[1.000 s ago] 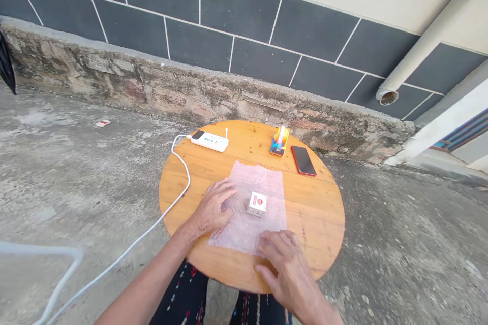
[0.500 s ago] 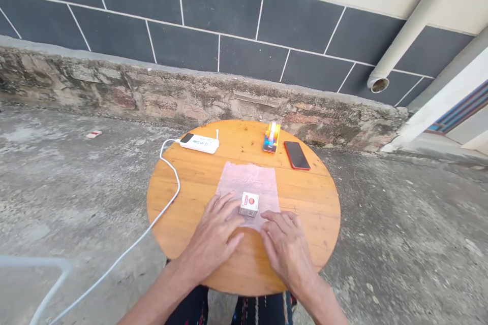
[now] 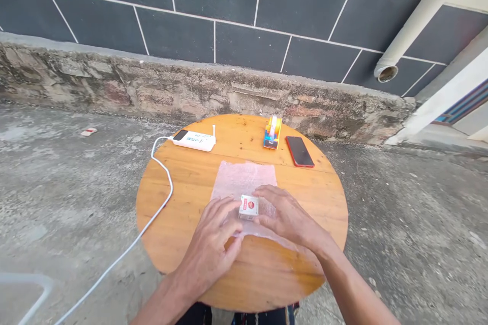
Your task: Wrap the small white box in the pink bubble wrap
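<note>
A small white box (image 3: 249, 205) with a red mark on top sits on a sheet of pink bubble wrap (image 3: 244, 175), laid on a round wooden table (image 3: 171, 233). My left hand (image 3: 215, 236) is at the box's left side, its fingers apart and the index fingertip at the box edge. On the right side, my right hand (image 3: 284, 213) is curved with thumb and fingers apart, the fingertips close to the box. Neither hand is closed round the box. Parts of the wrap are hidden under my hands.
At the table's back stand a white device (image 3: 194, 140) with a cable (image 3: 168, 177) running off the left edge, a yellow and blue tape dispenser (image 3: 272, 133) and a red-edged phone (image 3: 300, 151). A stone-based wall (image 3: 213, 89) lies behind.
My right hand has moved up and inward to the box's right side. My left hand stays by the box's left side. The view has shifted slightly.
</note>
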`<state>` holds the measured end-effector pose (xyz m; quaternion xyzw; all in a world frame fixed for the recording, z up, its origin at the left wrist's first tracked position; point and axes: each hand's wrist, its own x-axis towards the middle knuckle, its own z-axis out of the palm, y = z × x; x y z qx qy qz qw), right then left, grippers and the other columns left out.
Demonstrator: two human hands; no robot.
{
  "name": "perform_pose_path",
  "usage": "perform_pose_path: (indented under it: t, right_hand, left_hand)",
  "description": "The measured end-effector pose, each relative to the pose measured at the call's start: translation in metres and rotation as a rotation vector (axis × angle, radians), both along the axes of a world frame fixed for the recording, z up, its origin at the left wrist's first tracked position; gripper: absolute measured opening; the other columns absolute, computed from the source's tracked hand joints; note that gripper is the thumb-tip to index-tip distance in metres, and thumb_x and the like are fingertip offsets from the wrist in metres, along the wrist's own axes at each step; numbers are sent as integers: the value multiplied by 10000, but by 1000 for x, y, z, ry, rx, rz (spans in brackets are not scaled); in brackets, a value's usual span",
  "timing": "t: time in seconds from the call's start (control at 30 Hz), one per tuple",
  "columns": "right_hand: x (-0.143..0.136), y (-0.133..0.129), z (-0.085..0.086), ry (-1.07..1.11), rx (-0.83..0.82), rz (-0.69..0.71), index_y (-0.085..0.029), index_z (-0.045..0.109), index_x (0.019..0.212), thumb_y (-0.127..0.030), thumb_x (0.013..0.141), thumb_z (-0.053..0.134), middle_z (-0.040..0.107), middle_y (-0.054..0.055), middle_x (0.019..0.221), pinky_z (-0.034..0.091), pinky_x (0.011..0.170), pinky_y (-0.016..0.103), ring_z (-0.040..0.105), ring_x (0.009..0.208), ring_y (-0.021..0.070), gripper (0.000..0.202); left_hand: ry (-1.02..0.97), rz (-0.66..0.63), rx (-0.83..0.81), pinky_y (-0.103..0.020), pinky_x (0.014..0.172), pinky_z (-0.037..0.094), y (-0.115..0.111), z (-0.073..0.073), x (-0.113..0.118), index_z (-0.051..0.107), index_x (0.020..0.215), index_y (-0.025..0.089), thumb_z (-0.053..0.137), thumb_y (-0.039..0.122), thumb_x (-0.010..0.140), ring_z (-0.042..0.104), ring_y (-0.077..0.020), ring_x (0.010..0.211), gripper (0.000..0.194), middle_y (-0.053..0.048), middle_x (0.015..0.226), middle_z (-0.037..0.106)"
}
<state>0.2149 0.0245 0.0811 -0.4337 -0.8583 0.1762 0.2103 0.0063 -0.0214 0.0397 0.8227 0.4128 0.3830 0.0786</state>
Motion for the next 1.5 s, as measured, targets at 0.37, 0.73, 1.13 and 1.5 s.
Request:
perform_pose_path:
  t: [0.37,0.73,1.13,1.5]
  right_hand:
    - [-11,6,-24,-63,105,-62,-197,545,1222,-128,766,607,652,79,1159,419,918,384,590,1060,232,466]
    - [25,-5,-11,306,-216,-178,-286,516,1302,-404,959,404,570,72,1308,442,973,444,522,1206,239,379]
    - [24,-4,-57,600,-352,-420,-178,557,1156,-417,797,624,535,-32,660,423,551,251,503,593,133,437]
    - [31,-38,-67,483,-268,-480,-182,479,1240,-420,859,557,404,-59,620,346,488,241,420,531,124,457]
  left_hand:
    - [-50,-20,-52,-477,1045,381,-11,-5,-7,556,771,199,490,46,799,453,-253,1230,169,-84,1267,530]
    - [-78,98,-171,-375,880,473,31,13,2,598,770,214,527,126,782,597,-212,996,114,-44,1057,654]
    - [-191,126,-494,-234,623,412,57,8,20,614,767,215,484,155,784,592,-146,713,144,26,780,684]
    - [-259,55,-618,-204,555,341,39,5,15,587,753,206,511,169,746,492,-117,612,85,49,676,587]
